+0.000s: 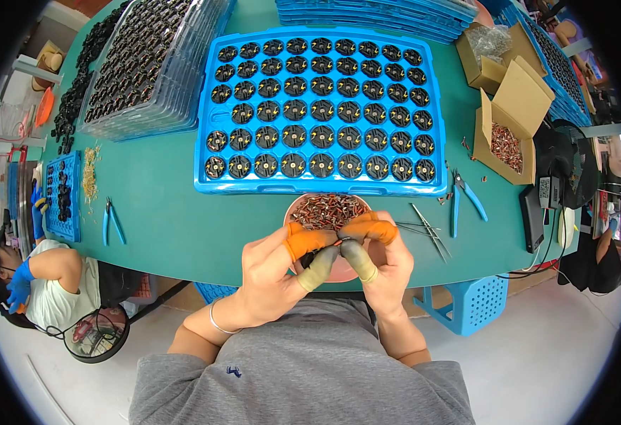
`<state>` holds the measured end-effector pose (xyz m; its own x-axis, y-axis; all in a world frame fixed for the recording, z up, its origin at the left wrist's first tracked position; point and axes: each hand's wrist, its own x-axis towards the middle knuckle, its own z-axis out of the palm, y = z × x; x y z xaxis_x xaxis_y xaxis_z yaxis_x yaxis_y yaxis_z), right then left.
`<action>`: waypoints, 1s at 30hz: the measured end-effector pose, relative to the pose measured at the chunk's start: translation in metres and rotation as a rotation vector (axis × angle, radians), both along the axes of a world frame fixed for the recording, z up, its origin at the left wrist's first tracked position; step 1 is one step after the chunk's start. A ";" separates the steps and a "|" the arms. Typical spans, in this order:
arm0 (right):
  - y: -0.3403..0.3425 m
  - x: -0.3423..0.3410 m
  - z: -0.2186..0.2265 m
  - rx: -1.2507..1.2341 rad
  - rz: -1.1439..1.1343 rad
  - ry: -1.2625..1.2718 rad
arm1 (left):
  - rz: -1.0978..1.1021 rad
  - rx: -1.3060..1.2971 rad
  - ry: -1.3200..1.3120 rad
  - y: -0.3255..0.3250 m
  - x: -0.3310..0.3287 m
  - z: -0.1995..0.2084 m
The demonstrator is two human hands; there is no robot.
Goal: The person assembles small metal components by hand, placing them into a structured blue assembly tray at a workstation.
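Left hand (271, 273), right hand (381, 258), pinching small dark part (310, 256) between fingertips, above pink bowl (293, 209)

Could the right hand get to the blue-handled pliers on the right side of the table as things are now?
Probably yes: the pliers lie on open table just beyond the right hand, nothing between them. But its fingers pinch a small part with the left hand.

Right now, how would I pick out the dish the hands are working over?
Start at the big blue tray of black round parts in the middle of the green table. Just below the tray's near edge sits a small pink bowl. It is the only round dish there, heaped with small reddish-brown parts, right above the orange-capped fingers.
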<state>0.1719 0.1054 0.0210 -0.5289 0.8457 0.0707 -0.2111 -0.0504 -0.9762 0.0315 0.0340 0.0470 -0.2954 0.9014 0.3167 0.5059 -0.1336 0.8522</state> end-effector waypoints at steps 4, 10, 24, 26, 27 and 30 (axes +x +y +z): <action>0.000 0.000 0.001 0.111 -0.041 -0.054 | 0.015 0.028 0.057 0.000 0.001 0.000; 0.003 0.001 -0.001 0.466 -0.129 -0.138 | -0.029 -0.007 0.078 -0.001 -0.003 0.008; 0.008 0.012 -0.001 0.458 -0.050 -0.137 | -0.066 -0.089 -0.036 -0.001 -0.006 0.015; 0.009 0.012 -0.002 0.479 -0.048 -0.143 | -0.071 -0.069 0.015 0.000 -0.006 0.014; 0.009 0.012 -0.002 0.501 -0.047 -0.149 | -0.068 -0.043 0.039 0.000 -0.005 0.014; 0.009 0.011 -0.003 0.552 -0.078 -0.140 | -0.060 -0.011 0.073 0.002 -0.004 0.014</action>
